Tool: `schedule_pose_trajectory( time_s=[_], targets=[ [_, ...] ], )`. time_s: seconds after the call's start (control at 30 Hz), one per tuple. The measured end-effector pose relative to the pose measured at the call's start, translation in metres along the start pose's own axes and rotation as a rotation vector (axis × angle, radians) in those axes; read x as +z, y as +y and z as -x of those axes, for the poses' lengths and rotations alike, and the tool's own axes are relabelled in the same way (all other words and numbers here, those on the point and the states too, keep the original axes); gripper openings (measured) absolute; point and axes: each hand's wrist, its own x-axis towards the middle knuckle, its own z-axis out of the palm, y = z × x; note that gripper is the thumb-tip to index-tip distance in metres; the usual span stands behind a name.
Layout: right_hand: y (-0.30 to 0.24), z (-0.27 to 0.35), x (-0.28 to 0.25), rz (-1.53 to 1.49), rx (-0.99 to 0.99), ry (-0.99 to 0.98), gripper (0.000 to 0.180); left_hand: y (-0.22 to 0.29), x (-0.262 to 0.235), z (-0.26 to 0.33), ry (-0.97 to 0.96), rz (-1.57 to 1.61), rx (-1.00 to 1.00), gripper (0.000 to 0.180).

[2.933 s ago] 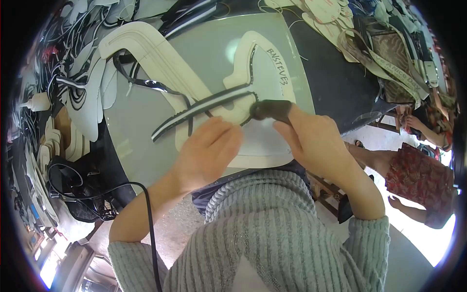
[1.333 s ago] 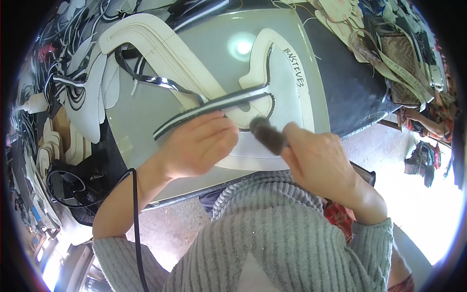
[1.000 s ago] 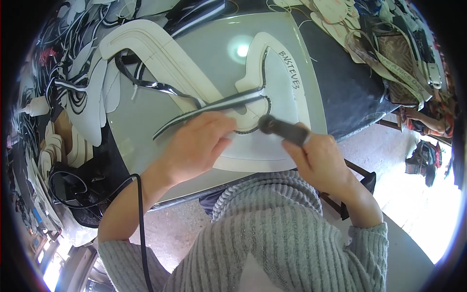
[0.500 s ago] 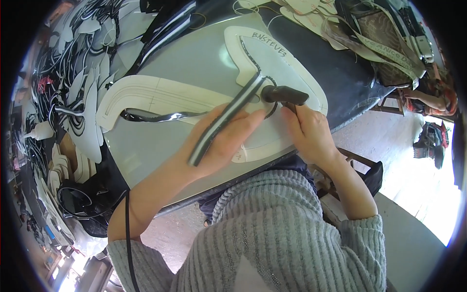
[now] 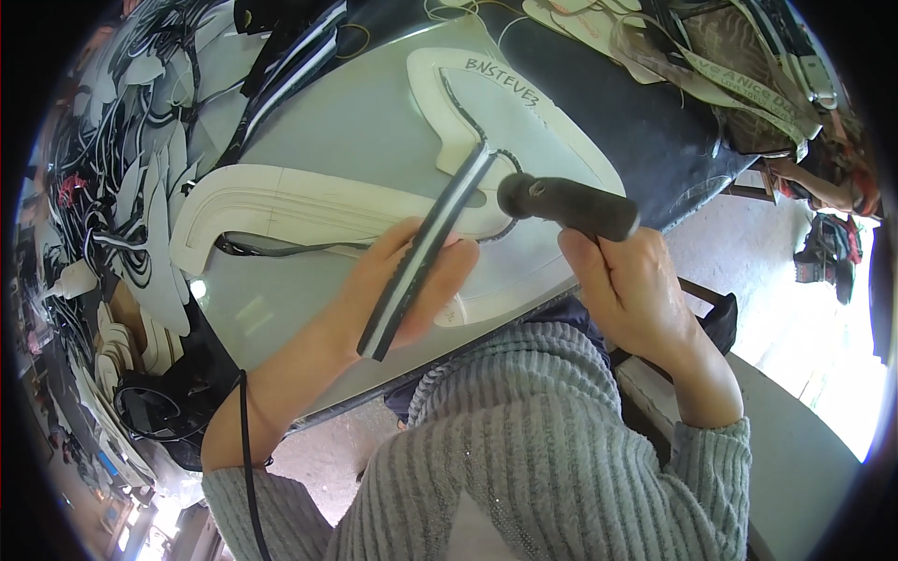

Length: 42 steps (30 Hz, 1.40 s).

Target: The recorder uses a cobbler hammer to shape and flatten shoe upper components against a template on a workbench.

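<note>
My right hand [image 5: 636, 285] is closed round the handle of a hammer [image 5: 569, 206]. The dark, worn head hangs over the right end of a cream cut piece [image 5: 281, 201] with a long curved arm. At that piece's near edge, my left hand [image 5: 398, 280] has its fingers bent together on it; the exact grip is partly hidden. A black-and-white strip [image 5: 430, 234] slants over this hand, its loose end toward me. Black edging follows the piece's rounded end. Partly beneath lies a larger cream pattern [image 5: 575, 131] with hand lettering.
A smooth grey board [image 5: 327, 131] lies on the dark-covered table [image 5: 655, 140]. Heaps of cut pieces and black-and-white strips [image 5: 154, 215] fill the left side, with a white bottle [image 5: 75, 279]. More cream pieces [image 5: 599, 28] and straps lie at the far right. Another person's arm [image 5: 809, 182] shows beyond.
The hammer has come up off the cream piece, with my right hand shifting right. My left hand has drawn back toward me, and the strip and pieces have slid slightly left.
</note>
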Motion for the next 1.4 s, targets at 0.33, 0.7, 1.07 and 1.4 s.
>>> schedule_pose_trajectory(
  time_s=[0.33,0.7,1.07,1.4],
  targets=[
    [-0.006,0.008,0.006,0.19,-0.038,-0.101,0.034,-0.005,0.005,0.002,0.105,0.029,0.065,0.034],
    [0.018,0.009,0.033,0.255,-0.024,-0.176,0.035,-0.002,-0.019,-0.011,0.115,0.212,-0.295,0.051],
    [0.006,0.0,0.032,0.266,-0.061,-0.244,0.031,-0.019,-0.015,-0.005,0.049,-0.258,0.292,0.025],
    [0.014,0.002,0.04,0.28,-0.108,-0.185,0.036,-0.03,-0.023,0.005,0.051,-0.029,0.083,0.032]
  ],
)
